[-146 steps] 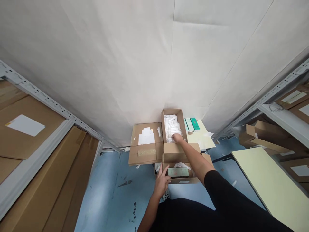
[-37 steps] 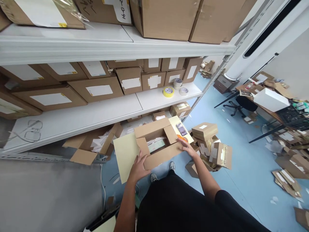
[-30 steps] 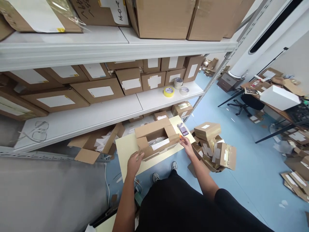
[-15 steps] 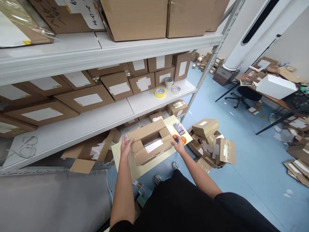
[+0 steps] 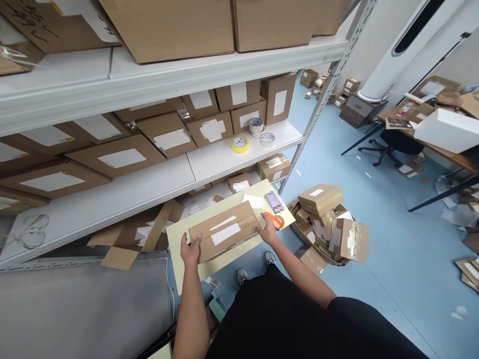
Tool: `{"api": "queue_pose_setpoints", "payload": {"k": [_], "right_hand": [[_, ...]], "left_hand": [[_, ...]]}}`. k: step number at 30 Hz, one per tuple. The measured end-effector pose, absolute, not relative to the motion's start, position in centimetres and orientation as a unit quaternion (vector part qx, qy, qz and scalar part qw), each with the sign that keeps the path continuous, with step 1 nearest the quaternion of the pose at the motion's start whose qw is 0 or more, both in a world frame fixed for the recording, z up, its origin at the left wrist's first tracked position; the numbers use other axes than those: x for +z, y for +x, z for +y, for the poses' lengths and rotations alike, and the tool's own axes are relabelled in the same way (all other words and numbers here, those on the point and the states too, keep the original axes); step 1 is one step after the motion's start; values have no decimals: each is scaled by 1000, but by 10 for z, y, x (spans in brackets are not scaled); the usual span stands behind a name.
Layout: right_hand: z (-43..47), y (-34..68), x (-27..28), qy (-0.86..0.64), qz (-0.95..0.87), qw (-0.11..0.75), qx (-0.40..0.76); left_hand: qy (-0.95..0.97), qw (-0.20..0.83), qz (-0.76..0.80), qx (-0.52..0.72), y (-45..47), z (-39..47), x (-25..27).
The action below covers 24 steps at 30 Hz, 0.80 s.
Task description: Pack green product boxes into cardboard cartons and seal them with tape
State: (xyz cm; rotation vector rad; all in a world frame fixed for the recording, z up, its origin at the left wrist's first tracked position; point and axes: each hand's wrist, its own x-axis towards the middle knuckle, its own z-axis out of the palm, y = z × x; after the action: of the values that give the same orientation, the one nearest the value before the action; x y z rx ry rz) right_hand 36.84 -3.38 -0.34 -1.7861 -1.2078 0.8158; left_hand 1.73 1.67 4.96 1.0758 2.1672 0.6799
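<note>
A long cardboard box [image 5: 241, 218] with a white label lies on a pale yellow board [image 5: 179, 269], its top flaps folded down. At the box's left end is my left hand [image 5: 191, 251], thumb on top and fingers around the end. My right hand [image 5: 268, 231] grips the right end with its thumb against the cardboard. Beside the right fingers is an orange object [image 5: 274, 219]; whether the hand also touches it I cannot tell. A white paper [image 5: 252, 200] and a blurred-out phone [image 5: 274, 201] lie behind on the board.
A shelf in front carries labelled boxes [image 5: 170, 137], a yellow tape roll [image 5: 239, 144] and white tape rolls [image 5: 267, 140]. To the right, a heap of cardboard boxes [image 5: 321, 199] stands on the floor. An open carton [image 5: 123, 237] is at lower left under the shelf.
The box's top opening has been covered by its flaps, and a white strip now shows on top. The white paper behind the box has come into sight. My view has shifted slightly.
</note>
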Motion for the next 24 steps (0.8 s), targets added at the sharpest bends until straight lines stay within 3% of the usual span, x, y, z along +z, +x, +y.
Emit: {"api": "queue_pose_setpoints", "payload": {"k": [7,14,24], "right_hand": [[-28,430,-15,-749,-471,386,260],[-3,471,-64,-783,-455,199,375],[-16,451,-95,-781,-442,197,395]], "left_hand": [[391,247,882,87,48,20,67],[360,180,914,50,80,22,71],[384,156,910,30,78,23,65]]}}
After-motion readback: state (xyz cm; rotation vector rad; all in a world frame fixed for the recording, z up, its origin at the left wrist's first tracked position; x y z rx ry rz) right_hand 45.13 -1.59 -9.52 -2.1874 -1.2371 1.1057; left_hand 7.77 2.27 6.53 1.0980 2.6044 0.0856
